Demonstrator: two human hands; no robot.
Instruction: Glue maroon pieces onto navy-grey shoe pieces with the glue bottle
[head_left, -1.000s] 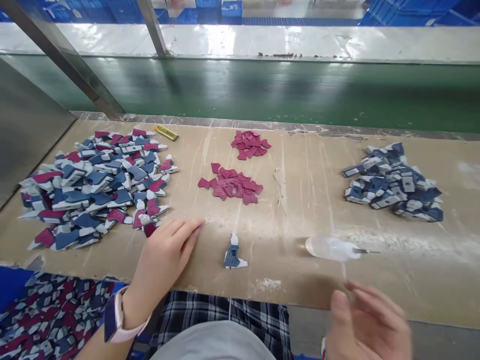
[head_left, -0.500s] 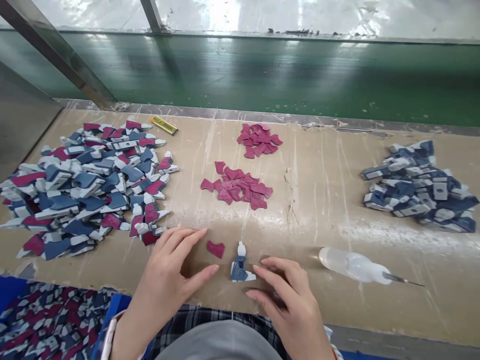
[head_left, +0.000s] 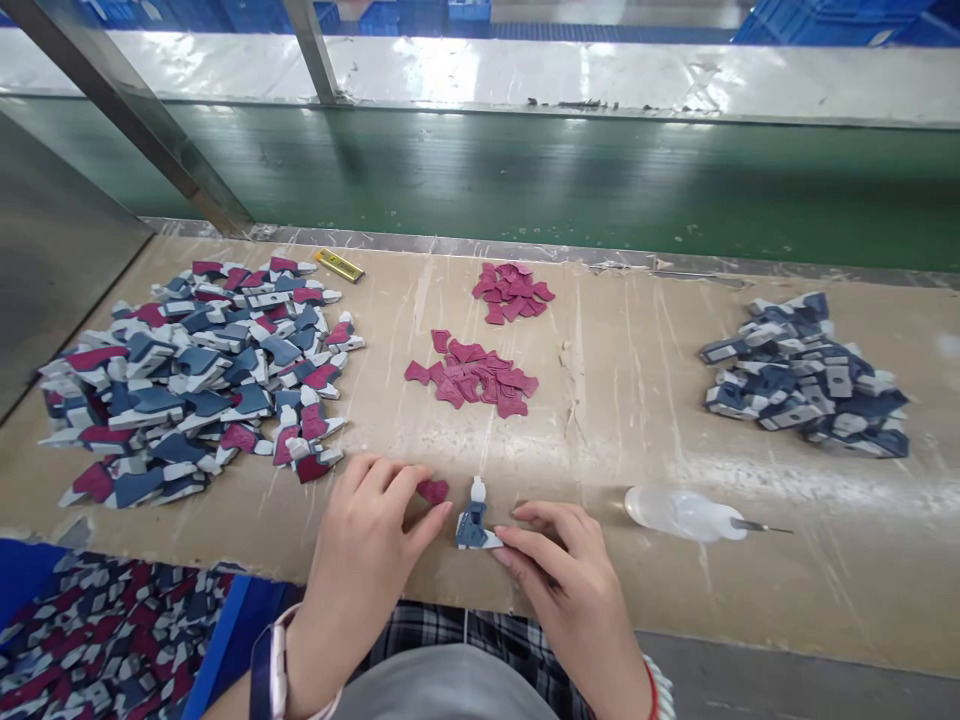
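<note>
My left hand (head_left: 386,530) has its thumb and index finger apart, the index fingertip at a small dark-red plastic piece (head_left: 433,491) and partly covering it. The thumb tip stays clear of that piece. To its right stands a small blue-and-white plastic part (head_left: 471,525) with a white knob on top. My right hand (head_left: 559,565) has thumb and index finger closed at the white pointed end of this part, which still rests on the table.
Two piles of dark-red pieces (head_left: 480,375) lie mid-table. Assembled parts (head_left: 202,370) are heaped at left, blue-and-white parts (head_left: 810,380) at right. A clear bottle with a needle tip (head_left: 682,513) lies right of my hands. A blue bin (head_left: 225,640) holds more parts below left.
My left hand has moved right to the dark-red piece. My right fingers have closed on the white end of the blue-and-white part. The camera view has tilted up slightly.
</note>
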